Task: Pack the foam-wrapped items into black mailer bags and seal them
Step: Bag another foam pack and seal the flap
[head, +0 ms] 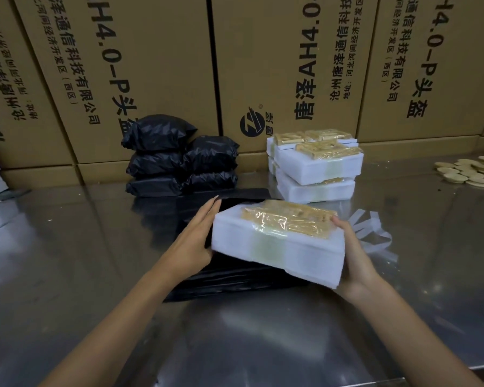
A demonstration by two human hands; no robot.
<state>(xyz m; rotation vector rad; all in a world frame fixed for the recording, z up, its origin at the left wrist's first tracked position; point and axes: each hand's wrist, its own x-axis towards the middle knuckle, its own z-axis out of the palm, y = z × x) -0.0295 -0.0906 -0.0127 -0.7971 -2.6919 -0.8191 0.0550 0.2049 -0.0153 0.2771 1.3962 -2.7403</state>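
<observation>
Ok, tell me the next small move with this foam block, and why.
Probably slide the foam-wrapped item into the mouth of the black mailer bag lying flat beneath it. The right hand grips its right end, and the left hand lies with straight fingers along its left side, so it is held above the bag but not yet inside.
</observation>
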